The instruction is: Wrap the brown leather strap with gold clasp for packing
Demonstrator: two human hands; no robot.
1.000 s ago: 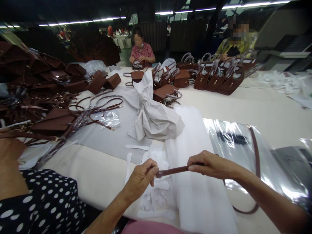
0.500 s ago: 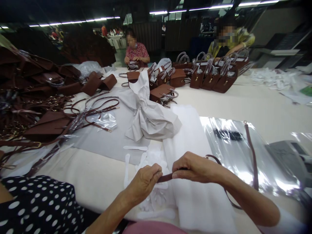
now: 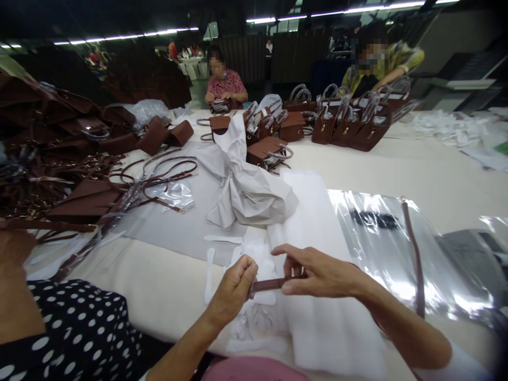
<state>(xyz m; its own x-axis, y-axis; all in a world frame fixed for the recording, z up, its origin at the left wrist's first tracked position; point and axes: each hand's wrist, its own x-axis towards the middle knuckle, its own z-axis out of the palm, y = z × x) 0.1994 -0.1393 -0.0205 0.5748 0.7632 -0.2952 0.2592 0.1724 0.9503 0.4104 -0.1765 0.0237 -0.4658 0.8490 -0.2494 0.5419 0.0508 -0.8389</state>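
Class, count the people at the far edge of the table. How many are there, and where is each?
2. One person in pink is left of centre; one person in yellow is to the right, behind upright brown bags. Others may be hidden.

From close above and behind the grip on the brown strap (image 3: pixel 270 284), the head camera is looking down. It is facing forward across the table (image 3: pixel 337 164).

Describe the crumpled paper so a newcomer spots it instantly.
On the white table, find the brown bags along the far side. Just nearer lies the crumpled paper, pale and rising to a peak, unlike the flat grey sheet beneath it.
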